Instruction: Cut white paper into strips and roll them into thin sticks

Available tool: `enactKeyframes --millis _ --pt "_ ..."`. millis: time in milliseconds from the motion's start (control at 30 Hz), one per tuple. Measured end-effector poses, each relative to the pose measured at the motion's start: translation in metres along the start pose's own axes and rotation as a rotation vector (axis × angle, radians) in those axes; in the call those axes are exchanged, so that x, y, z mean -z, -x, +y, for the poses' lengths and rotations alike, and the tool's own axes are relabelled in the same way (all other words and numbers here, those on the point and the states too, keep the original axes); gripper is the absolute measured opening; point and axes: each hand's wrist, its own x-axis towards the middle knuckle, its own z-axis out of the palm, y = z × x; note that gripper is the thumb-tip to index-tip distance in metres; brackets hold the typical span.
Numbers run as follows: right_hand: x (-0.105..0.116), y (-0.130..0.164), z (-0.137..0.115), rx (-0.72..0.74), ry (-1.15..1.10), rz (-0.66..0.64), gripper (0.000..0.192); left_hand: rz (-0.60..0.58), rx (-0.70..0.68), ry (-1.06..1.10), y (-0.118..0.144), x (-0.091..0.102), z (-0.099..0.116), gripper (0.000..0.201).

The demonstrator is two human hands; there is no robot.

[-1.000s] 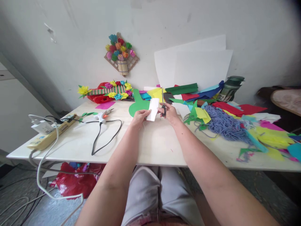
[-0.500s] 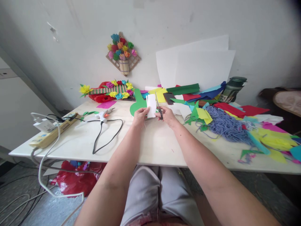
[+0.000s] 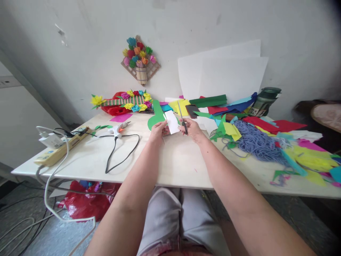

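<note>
A small folded piece of white paper (image 3: 172, 122) is pinched at its left side by my left hand (image 3: 159, 131). My right hand (image 3: 191, 128) grips a pair of scissors (image 3: 183, 119) by the dark handles, blades pointing up and away from me. The blades stand just right of the paper. Right fingertips are close to the paper's lower right edge; I cannot tell whether they touch it. Behind the paper and my left hand lies a green cut-out shape (image 3: 157, 115), partly covered.
Left on the table (image 3: 183, 170) are a white glue gun (image 3: 116, 131) with a looped black cord and a power strip (image 3: 61, 147). Blue-grey yarn (image 3: 255, 142) and coloured paper scraps cover the right side, near a dark bottle (image 3: 265, 101). A flower-trimmed woven piece (image 3: 122, 102) lies at the back.
The white paper has tilted, its top leaning left. The scissors have turned slightly and sit a little farther right, with a small gap from the paper.
</note>
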Motion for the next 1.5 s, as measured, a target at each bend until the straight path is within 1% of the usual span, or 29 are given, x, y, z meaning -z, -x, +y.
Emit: enactKeyframes --millis 167,267,400,500,600,700,833,933,1067,1267,1500 --pt "0.001 -0.001 0.002 0.026 -0.025 -0.065 0.047 0.013 0.041 -0.005 -0.003 0.003 -0.001 0.041" --pt "0.001 0.0 0.002 0.033 -0.009 -0.094 0.049 -0.008 0.054 -0.001 -0.005 0.005 -0.003 0.041" --pt "0.001 0.002 0.0 0.034 0.024 -0.104 0.046 -0.022 0.024 0.017 -0.007 0.008 -0.004 0.037" --pt "0.0 0.004 -0.003 0.005 0.069 -0.082 0.046 0.027 -0.021 0.077 -0.009 0.011 -0.002 0.034" --pt "0.001 0.006 -0.005 -0.043 0.113 -0.088 0.046 0.105 -0.052 0.168 -0.012 0.014 0.0 0.03" --pt "0.001 0.008 -0.006 -0.083 0.16 -0.151 0.042 0.169 -0.078 0.238 -0.014 0.017 0.001 0.027" --pt "0.002 0.011 -0.007 -0.117 0.22 -0.281 0.035 0.212 -0.108 0.275 -0.016 0.019 0.002 0.023" --pt "0.004 0.011 -0.007 -0.127 0.25 -0.355 0.033 0.229 -0.129 0.297 -0.017 0.021 0.003 0.023" --pt "0.007 0.01 -0.006 -0.125 0.249 -0.41 0.032 0.256 -0.132 0.315 -0.018 0.023 0.003 0.024" --pt "0.009 0.013 -0.009 -0.171 0.28 -0.452 0.029 0.271 -0.124 0.295 -0.02 0.026 0.001 0.024" --pt "0.003 0.018 -0.016 -0.227 0.325 -0.462 0.023 0.255 -0.144 0.242 -0.024 0.027 -0.004 0.024"
